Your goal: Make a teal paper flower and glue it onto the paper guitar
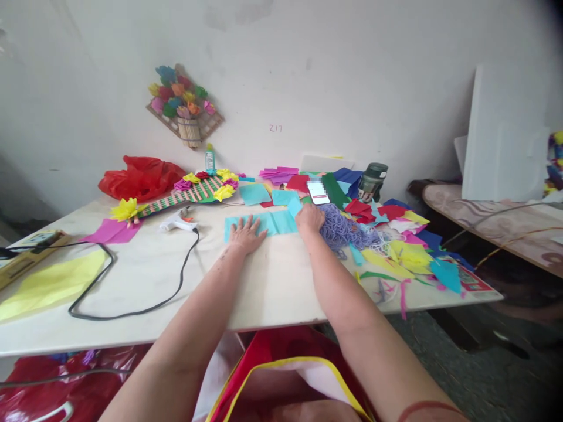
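A light blue strip of crepe paper (278, 223) lies across the table in front of me, with fold lines showing in its middle. My left hand (247, 234) rests flat on its left end, fingers spread. At the other end my right hand (310, 220) is closed on the paper, and a corner of the strip sticks up beside the fingers. Against the right hand sits a tangle of purple yarn (341, 228). Several more light blue paper pieces (254, 194) lie just behind the strip.
A white glue gun (178, 221) with a black cord (182, 278) lies left, near a flower-decorated woven piece (185, 196) and a red plastic bag (141, 179). Coloured paper scraps (409, 258), a phone (317, 191) and a dark bottle (372, 183) are right. A power strip (30, 255) stands far left.
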Tool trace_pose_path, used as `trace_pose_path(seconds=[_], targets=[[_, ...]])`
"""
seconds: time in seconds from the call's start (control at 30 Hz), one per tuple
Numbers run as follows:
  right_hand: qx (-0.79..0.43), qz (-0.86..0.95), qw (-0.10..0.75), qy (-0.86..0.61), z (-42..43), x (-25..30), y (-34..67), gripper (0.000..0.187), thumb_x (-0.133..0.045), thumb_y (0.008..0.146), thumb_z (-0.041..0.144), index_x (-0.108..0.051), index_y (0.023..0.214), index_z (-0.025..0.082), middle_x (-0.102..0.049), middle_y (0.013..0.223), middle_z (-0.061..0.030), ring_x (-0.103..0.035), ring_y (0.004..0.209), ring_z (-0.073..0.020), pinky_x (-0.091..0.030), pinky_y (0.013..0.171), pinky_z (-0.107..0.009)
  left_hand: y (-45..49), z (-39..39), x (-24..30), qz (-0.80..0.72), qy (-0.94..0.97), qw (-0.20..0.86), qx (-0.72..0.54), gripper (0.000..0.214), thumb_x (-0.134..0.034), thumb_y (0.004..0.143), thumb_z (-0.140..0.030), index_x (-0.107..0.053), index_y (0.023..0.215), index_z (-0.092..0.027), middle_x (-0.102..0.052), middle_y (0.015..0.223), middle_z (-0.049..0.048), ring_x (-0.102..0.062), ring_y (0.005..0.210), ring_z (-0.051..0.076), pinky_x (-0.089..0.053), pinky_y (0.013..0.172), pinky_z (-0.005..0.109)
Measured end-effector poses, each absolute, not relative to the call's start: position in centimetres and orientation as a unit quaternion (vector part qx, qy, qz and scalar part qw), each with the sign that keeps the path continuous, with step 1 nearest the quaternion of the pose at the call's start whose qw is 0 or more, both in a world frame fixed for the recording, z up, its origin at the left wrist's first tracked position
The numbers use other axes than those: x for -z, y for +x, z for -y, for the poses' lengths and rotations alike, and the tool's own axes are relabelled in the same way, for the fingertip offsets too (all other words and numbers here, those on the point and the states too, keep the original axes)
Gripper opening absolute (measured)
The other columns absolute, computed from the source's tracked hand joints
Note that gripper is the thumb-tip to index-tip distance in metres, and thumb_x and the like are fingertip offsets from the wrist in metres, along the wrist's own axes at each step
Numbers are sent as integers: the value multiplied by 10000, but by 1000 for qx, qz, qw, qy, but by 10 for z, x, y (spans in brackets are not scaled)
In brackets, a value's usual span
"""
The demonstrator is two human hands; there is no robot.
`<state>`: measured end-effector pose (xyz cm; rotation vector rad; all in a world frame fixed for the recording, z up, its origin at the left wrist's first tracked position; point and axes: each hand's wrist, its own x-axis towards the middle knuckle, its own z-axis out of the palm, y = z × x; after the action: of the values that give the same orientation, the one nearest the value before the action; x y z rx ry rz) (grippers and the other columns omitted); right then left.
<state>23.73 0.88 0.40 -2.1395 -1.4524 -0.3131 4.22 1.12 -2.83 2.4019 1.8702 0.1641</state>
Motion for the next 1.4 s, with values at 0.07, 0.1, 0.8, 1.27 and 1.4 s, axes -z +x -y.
trace_pose_path(seconds=[0.07,0.1,0.8,1.27,1.4], targets=[[116,514,271,-805,-12,-1,248,357,-354,837,139,-650,1032,98,-670,1021,-170,-604,985,-278,-351,920,-413,42,-12,30,-616,785,41,-59,773,-124,833,-676,-171,1492,-275,-87,1567,17,-83,1423,315,-90,1119,517],[115,503,271,-813,-13,1,253,353,-366,824,129,-651,1027,94,-670,1020,-172,-601,985,-282,-323,952,-435,43,-13,30,-618,783,40,-59,782,-123,831,-678,-167,1493,-265,-94,1566,32,-86,1423,310,-90,1119,514],[-75,765,33,-638,-13,28,192,635,-191,925,537,-201,1483,235,-105,1567,-23,-46,1440,-226,-47,1138,-490,24,-8,12,-791,588,-18,-169,452,-383,850,-321,-549,1197,-82,-523,1271,221,-377,1257,342,-280,1016,494],[-85,762,31,-641,-12,26,192,670,-193,910,573,-185,1488,234,-74,1568,1,-8,1441,-235,-1,1134,-515,11,-12,8,-814,513,92,-255,571,-558,776,-389,-472,1288,-150,-610,1182,196,-554,1118,335,-409,909,425],[-85,761,24,-643,-10,24,192,668,-172,915,570,-187,1488,229,-63,1569,1,-3,1440,-236,-3,1135,-512,11,-15,10,-793,537,86,-273,585,-522,803,-304,-403,1370,-224,-643,1134,151,-598,1055,305,-454,841,398]])
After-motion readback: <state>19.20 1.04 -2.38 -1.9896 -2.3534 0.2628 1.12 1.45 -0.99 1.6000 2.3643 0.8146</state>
